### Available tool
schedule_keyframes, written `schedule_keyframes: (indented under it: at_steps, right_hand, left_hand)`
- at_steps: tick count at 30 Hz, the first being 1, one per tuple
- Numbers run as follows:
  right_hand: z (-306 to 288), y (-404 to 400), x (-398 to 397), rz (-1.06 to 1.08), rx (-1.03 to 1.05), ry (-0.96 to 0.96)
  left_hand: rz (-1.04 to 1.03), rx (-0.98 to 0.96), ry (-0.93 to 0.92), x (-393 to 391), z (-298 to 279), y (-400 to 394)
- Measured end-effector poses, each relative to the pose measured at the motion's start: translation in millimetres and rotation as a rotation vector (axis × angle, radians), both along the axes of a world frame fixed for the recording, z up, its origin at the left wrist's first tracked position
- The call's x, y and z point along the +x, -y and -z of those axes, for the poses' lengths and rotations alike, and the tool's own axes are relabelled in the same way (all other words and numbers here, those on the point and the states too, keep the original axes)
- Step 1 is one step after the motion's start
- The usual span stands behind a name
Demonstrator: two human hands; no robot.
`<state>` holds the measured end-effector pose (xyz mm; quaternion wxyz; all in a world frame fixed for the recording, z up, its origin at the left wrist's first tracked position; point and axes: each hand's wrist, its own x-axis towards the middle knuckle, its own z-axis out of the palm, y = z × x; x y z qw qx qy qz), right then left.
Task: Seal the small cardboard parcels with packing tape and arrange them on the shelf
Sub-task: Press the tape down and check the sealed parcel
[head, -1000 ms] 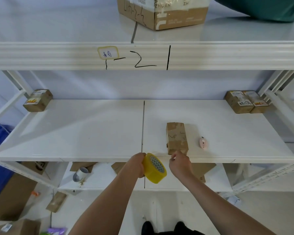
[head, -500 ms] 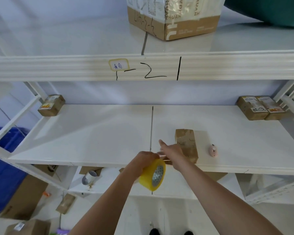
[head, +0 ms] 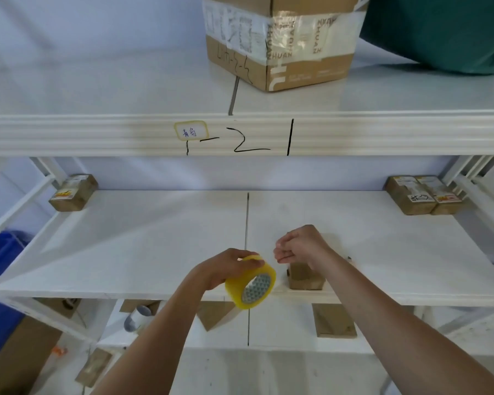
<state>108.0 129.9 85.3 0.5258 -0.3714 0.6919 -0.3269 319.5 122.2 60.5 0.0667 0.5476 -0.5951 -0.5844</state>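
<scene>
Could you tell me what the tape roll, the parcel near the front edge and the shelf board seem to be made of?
Tape roll: glossy yellowish translucent plastic film, probably on a card core.
Parcel: matte brown cardboard, by its colour and dull face.
Shelf board: smooth white, faintly reflective; painted metal or laminate, I cannot tell which.

There is one view only, from a camera on the person's head, so no second view overlaps it. It faces the white shelf (head: 154, 246) square on, looking forward and slightly down, close enough that both forearms reach in from the bottom edge. The wide lens bows the front rail of the upper shelf (head: 69, 135); lower shelving and floor show beneath the front edge.
</scene>
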Motion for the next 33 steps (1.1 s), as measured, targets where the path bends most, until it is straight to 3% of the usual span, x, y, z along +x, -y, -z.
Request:
schedule_keyframes:
  at_steps: [7, 18, 24, 33]
  right_hand:
    - [-7, -4, -22, 0.152, -0.03, 0.064]
    - [-28, -5, -45, 0.244, -0.066, 0.14]
    - [-28, -2, -60, 0.286, -0.06, 0.149]
    - [-25, 2, -64, 0.354, -0.074, 0.178]
  left_hand:
    - [-0.115, -0.159, 0.079, -26, -4, 18]
    - [0.16, -0.444, 0.466, -57, -27, 50]
    - [0.111, -0.429, 0.449, -65, -17, 55]
    - [0.143, -0.506, 0.588, -79, -18, 68]
